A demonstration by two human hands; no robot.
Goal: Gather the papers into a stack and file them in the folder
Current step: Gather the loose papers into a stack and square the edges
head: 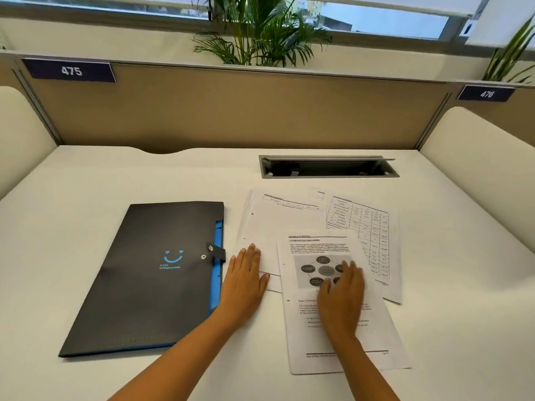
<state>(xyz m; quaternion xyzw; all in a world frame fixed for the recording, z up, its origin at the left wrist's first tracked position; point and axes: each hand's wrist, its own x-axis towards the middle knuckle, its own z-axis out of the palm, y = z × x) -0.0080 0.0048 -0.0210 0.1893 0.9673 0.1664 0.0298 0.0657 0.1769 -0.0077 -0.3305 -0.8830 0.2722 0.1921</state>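
A dark grey folder point(150, 273) with a blue smile print and a snap strap lies closed on the left of the white desk point(86, 180). To its right several printed sheets lie fanned out: a mostly blank sheet point(278, 221), a sheet with a table point(370, 227), and on top a text page with a diagram point(318, 247). My left hand point(244, 280) rests flat, fingers apart, on the left edge of the blank sheet, just right of the folder. Slightly blurred, my right hand point(341, 296) lies flat on the diagram page. Neither hand grips anything.
An open cable tray point(327, 167) is sunk into the desk behind the papers. Beige partition walls close off the back and both sides, with number tags 475 point(71, 71) and 476 point(486, 94). Potted palms point(260, 33) stand behind the partition.
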